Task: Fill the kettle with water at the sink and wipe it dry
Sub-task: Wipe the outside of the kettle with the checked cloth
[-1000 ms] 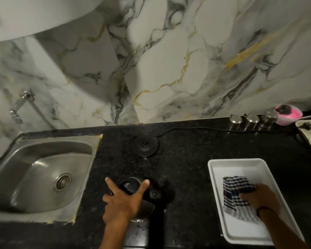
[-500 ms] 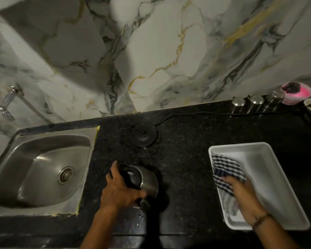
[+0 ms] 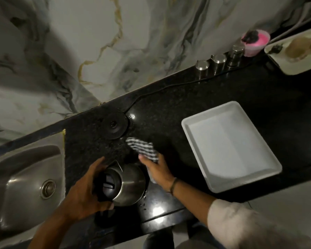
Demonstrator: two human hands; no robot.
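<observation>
A steel kettle with a black lid stands on the black counter, just right of the steel sink. My left hand grips the kettle around its lid and left side. My right hand holds a blue-and-white checked cloth against the kettle's right flank; part of the cloth sticks out towards the wall. Water drops lie on the counter beside the kettle.
The kettle's round black base sits near the wall with its cord running right. A white tray lies to the right. Three steel canisters, a pink tub and a stained board line the back right.
My right hand has lifted the checked cloth out of the white tray and carried it left to the kettle. My left hand has closed around the kettle. The view has tilted.
</observation>
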